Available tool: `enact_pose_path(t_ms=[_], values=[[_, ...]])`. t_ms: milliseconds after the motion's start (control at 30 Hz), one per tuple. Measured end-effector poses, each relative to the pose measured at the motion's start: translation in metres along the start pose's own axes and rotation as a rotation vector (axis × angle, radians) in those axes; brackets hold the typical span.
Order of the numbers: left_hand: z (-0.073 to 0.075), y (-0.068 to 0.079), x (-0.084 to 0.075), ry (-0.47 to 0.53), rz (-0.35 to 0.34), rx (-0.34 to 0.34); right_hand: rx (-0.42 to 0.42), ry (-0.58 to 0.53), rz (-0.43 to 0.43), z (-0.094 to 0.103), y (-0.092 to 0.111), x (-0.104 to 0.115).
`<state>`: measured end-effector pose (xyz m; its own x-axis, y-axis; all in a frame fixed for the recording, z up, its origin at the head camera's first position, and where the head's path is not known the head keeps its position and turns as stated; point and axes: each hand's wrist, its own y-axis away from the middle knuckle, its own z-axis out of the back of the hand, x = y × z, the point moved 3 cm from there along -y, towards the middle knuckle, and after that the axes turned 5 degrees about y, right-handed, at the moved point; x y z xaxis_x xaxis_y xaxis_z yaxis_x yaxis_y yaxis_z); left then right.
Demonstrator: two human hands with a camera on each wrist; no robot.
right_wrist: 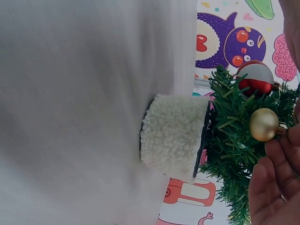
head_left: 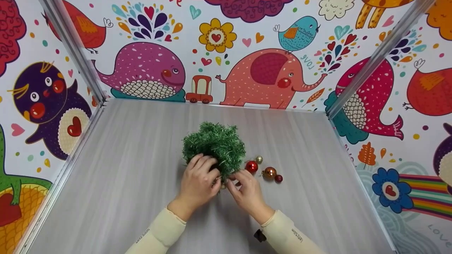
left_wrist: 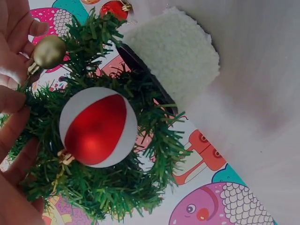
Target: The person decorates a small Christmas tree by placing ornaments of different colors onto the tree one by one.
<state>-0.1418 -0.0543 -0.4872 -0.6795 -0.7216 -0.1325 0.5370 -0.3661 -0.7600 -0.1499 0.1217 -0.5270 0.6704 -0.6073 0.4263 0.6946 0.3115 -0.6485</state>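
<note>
A small artificial Christmas tree (head_left: 215, 141) stands on the table, its base (right_wrist: 173, 136) wrapped in white fleece with dark edges. My left hand (head_left: 199, 178) holds a green branch on the near left side, fingers partly hidden in the needles. With the fingertips of my right hand (head_left: 247, 190) I pinch the metal cap of a gold bauble (right_wrist: 264, 124) against the tree's near right side. Beside it hangs a larger red and white bauble (left_wrist: 98, 127). Whether the gold bauble's loop is on a branch cannot be made out.
Right of the tree lie a red bauble (head_left: 251, 166), a small gold bauble (head_left: 259, 159), a copper one (head_left: 270, 172) and a small dark red one (head_left: 278, 179). Printed cartoon panels (head_left: 148, 70) with metal edge rails (head_left: 76, 53) enclose the table (head_left: 141, 141).
</note>
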Motion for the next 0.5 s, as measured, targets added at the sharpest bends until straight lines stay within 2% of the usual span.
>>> enact_pose_path(t_ms=[167,367,500], values=[[0.001,0.003,0.000,0.019,0.024,-0.012,0.014,-0.007,-0.021,0.004,0.000,-0.001],[0.004,0.002,-0.001,0.067,0.066,-0.062,0.040,-0.007,-0.008,0.010,0.003,-0.004],[0.004,0.001,-0.001,0.044,0.110,-0.077,0.081,0.026,0.000,0.015,0.006,-0.009]])
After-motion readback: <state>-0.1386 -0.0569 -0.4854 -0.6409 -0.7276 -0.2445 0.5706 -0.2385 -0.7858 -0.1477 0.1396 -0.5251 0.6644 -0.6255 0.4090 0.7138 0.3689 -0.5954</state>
